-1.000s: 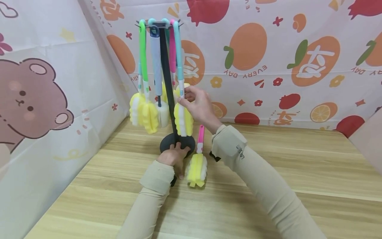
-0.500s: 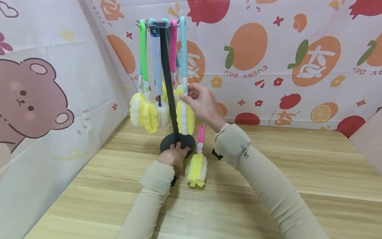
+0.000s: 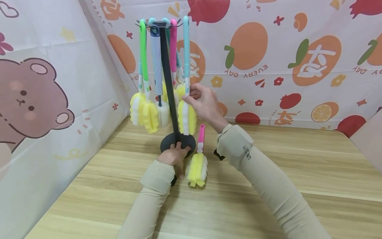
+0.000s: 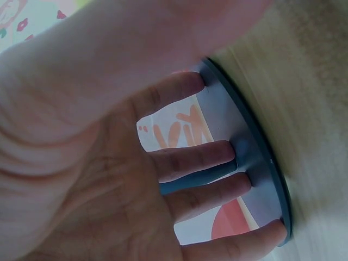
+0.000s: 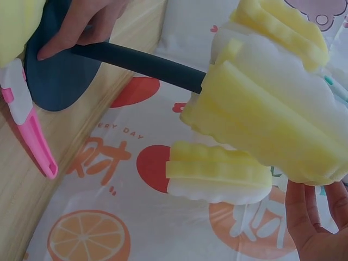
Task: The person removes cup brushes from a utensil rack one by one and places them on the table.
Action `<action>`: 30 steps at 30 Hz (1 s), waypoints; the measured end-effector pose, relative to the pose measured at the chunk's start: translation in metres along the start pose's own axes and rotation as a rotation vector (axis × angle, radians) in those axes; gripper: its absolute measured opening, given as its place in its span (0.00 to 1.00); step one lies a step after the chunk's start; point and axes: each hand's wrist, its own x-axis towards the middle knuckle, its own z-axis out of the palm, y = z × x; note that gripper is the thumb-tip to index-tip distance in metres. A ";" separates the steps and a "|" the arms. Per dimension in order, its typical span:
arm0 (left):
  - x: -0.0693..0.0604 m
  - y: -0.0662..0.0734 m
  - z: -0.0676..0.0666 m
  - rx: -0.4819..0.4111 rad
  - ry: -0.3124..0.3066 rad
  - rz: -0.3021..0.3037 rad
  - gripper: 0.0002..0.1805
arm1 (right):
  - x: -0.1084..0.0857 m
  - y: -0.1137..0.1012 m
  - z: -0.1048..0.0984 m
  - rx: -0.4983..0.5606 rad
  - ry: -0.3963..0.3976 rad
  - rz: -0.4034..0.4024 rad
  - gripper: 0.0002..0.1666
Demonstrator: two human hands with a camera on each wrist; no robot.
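Note:
My right hand [image 3: 206, 104] pinches a sponge bottle brush [image 3: 187, 118] at its white neck, below the light-blue handle. The brush hangs upright, its top loop at the right of the black rack [image 3: 167, 83]; whether a hook still touches the loop I cannot tell. In the right wrist view its yellow-and-white sponge [image 5: 261, 119] hides part of the fingers. My left hand [image 3: 173, 156] presses the rack's round base [image 3: 166, 141] with spread, fairly straight fingers, as the left wrist view shows on the base [image 4: 223, 109]. A pink-handled sponge brush [image 3: 197, 167] lies beside that hand.
Other brushes hang on the rack: a green-handled one [image 3: 144, 53], a grey-blue one [image 3: 156, 59] with a white sponge, a pink one [image 3: 173, 46] and more behind. The wooden table [image 3: 268, 159] meets a printed cloth [image 3: 298, 99] behind and another at left.
My right hand has moved a little right with the light-blue-handled brush, whose loop has shifted up and right from the rack's top. The left hand has stayed on the base.

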 end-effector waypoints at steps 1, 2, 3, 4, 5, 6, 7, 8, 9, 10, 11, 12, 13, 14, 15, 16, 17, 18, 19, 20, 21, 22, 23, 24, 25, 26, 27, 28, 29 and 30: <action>0.000 0.000 0.000 -0.001 0.001 0.000 0.61 | 0.000 0.001 0.000 -0.003 0.001 -0.002 0.14; 0.000 0.000 0.000 0.001 0.001 0.000 0.61 | -0.001 0.001 0.000 -0.002 0.002 -0.005 0.14; 0.000 0.000 0.000 0.002 0.001 0.000 0.62 | -0.001 0.001 -0.001 -0.003 0.002 -0.005 0.14; 0.000 0.000 0.000 0.002 0.001 0.000 0.62 | -0.002 0.002 -0.001 -0.003 0.000 -0.004 0.13; 0.000 0.000 0.000 0.003 0.002 0.001 0.62 | -0.002 0.003 -0.001 -0.004 -0.002 -0.003 0.13; 0.000 0.000 0.000 0.002 0.002 0.003 0.62 | -0.003 0.003 -0.001 -0.004 -0.005 -0.002 0.13; 0.000 0.000 0.000 0.002 0.002 0.005 0.62 | -0.003 0.004 -0.001 -0.004 -0.007 0.000 0.12; 0.000 0.000 0.000 0.003 0.001 0.006 0.62 | -0.003 0.005 -0.002 -0.002 -0.010 0.001 0.12; 0.000 0.000 0.000 0.003 0.002 0.008 0.62 | -0.004 0.005 -0.002 -0.002 -0.010 0.000 0.12; 0.000 0.000 0.001 0.003 0.001 0.010 0.61 | -0.004 0.006 -0.002 -0.001 -0.010 -0.003 0.13; 0.000 0.000 0.001 0.004 0.000 0.011 0.61 | -0.004 0.007 -0.002 0.001 -0.010 -0.006 0.13; 0.000 0.000 0.001 0.007 0.000 0.012 0.61 | -0.005 0.007 -0.002 0.004 -0.010 -0.008 0.14; 0.000 0.000 0.001 0.010 -0.001 0.012 0.61 | -0.005 0.008 -0.002 0.009 -0.010 -0.010 0.15; 0.000 0.000 0.001 0.014 -0.001 0.012 0.61 | -0.006 0.008 -0.002 0.013 -0.010 -0.013 0.16; 0.000 0.000 0.001 0.017 -0.002 0.012 0.61 | -0.006 0.009 -0.002 0.014 -0.012 -0.013 0.17; 0.000 0.000 0.001 0.020 -0.002 0.011 0.61 | -0.007 0.010 -0.003 0.014 -0.013 -0.012 0.18; 0.000 0.000 0.001 0.023 -0.003 0.009 0.61 | -0.008 0.011 -0.003 0.014 -0.014 -0.010 0.19; 0.000 0.000 0.001 0.024 -0.003 0.008 0.61 | -0.008 0.012 -0.004 0.012 -0.016 -0.008 0.19; 0.000 0.000 0.001 0.023 -0.003 0.006 0.61 | -0.009 0.013 -0.004 0.008 -0.018 -0.006 0.19; 0.000 0.000 0.001 0.021 -0.004 0.003 0.61 | -0.010 0.014 -0.005 0.002 -0.018 -0.005 0.19; -0.001 0.000 0.001 0.018 -0.004 0.000 0.61 | -0.010 0.015 -0.005 -0.003 -0.017 -0.005 0.19; -0.001 0.000 0.001 0.017 -0.003 -0.002 0.60 | -0.011 0.016 -0.006 -0.004 -0.017 -0.006 0.19; 0.000 0.000 0.001 0.014 -0.002 -0.003 0.60 | -0.011 0.016 -0.006 -0.004 -0.016 -0.004 0.18; -0.001 0.000 0.001 0.014 -0.001 -0.004 0.61 | -0.012 0.017 -0.007 -0.007 -0.013 -0.005 0.17; -0.001 0.000 0.001 0.014 -0.001 -0.004 0.61 | -0.013 0.018 -0.007 -0.009 -0.011 -0.005 0.17; -0.001 0.001 0.001 0.016 0.001 -0.002 0.61 | -0.013 0.019 -0.008 -0.014 -0.008 -0.003 0.16; 0.000 0.000 0.001 0.017 0.002 -0.002 0.61 | -0.014 0.020 -0.008 -0.017 -0.007 0.002 0.15; 0.000 0.000 0.001 0.018 0.002 -0.002 0.61 | -0.014 0.021 -0.009 -0.027 -0.005 0.007 0.14; 0.000 0.001 0.001 0.018 0.001 -0.003 0.61 | -0.015 0.022 -0.009 -0.038 -0.003 0.013 0.14; 0.000 0.001 0.000 0.018 0.000 -0.003 0.61 | -0.016 0.024 -0.009 -0.049 -0.003 0.018 0.14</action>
